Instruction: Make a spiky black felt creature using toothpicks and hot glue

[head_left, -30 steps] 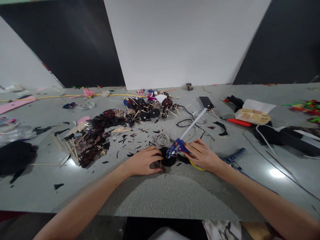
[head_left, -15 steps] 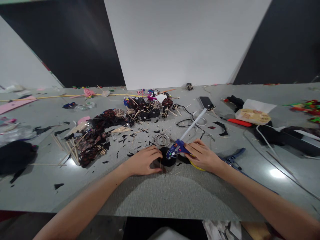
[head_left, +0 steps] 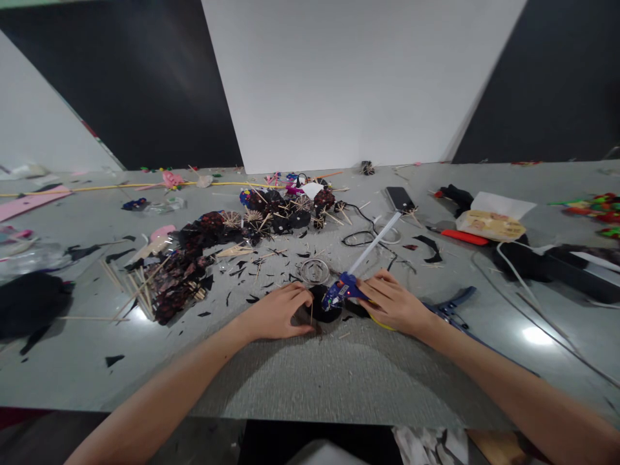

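My right hand is wrapped around a blue hot glue gun, with a long whitish glue stick running out of its back. The gun's nozzle end points down and left over a round black piece on the table. At that piece's left edge, my left hand is curled, a thin wooden stick standing between its thumb and fingertips. Just beyond the black piece lies a clear round ring. A yellow handle shows partly under my right hand.
Dark clusters with wooden sticks spread across the left and middle, among black scraps. Blue pliers lie right of my right hand. Further off are a phone, a red-handled cutter, a wipes pack and a white cable.
The glue gun has shifted very slightly left over the black piece. My left hand stays almost in the same place.
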### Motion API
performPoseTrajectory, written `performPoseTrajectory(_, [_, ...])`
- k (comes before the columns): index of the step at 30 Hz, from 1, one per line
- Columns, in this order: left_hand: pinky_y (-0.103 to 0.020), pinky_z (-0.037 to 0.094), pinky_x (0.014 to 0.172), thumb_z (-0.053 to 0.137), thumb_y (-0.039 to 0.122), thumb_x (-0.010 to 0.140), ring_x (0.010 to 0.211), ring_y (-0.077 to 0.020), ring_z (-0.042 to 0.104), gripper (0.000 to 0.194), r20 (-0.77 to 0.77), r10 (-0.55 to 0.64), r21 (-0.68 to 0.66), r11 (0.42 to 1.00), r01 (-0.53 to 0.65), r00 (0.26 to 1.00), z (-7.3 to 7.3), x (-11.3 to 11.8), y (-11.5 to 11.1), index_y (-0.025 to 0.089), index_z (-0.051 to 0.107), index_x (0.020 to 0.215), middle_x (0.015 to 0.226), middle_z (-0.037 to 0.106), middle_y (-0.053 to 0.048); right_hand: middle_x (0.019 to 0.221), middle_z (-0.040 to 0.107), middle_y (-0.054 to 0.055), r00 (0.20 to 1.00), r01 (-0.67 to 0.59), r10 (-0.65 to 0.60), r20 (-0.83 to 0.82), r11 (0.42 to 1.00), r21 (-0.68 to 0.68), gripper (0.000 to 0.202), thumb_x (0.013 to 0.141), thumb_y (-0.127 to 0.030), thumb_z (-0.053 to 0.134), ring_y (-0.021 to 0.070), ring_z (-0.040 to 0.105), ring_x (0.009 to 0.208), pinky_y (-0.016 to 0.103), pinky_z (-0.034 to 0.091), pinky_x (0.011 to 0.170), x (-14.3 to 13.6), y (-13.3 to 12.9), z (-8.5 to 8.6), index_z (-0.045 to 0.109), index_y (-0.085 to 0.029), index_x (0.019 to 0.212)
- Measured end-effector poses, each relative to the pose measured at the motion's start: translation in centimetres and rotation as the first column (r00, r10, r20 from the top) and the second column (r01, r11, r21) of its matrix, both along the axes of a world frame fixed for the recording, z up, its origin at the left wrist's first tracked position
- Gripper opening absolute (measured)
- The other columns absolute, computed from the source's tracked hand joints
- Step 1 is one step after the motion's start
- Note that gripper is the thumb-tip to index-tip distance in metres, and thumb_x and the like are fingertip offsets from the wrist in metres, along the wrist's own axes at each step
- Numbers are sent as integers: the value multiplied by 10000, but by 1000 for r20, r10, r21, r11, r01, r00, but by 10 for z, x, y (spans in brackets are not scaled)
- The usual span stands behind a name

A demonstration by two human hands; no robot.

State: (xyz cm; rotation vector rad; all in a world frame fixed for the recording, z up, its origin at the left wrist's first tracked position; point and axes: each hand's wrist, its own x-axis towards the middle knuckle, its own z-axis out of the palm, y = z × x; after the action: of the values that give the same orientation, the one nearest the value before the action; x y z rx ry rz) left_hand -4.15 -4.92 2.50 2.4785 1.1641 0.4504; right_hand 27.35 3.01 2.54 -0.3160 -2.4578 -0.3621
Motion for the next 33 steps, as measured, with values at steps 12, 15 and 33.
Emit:
performPoseTrajectory(12, [-430,488,1075,781,477,856,1308,-308,561,437,-18,33,-4,999,-33,999,-1,0,-1,227,543,1125,1290,643,-116,913,742,79,1000,5,-4,28,1000,-29,397,1006,-171,584,204,656,797,386,542,806,-1,-5,7,566,-131,1401])
performPoseTrajectory(15, [-420,495,1062,787,467,850,1290,-305,574,441,-9,30,-6,1000,-30,1000,-1,0,0,225,543,1126,1278,644,-112,927,749,80,1000,2,-2,20,1000,-24,398,1013,-182,584,202,663,807,379,544,809,-1,-5,7,568,-136,1407])
performPoseTrajectory(33, [-410,496,1035,770,481,862,1275,-307,575,410,-28,33,2,999,-33,999,-2,0,0,223,540,1082,1266,643,-116,986,762,105,999,-22,24,44,999,-50,397,1001,-145,580,212,688,832,396,560,802,-1,-5,3,557,-120,1397])
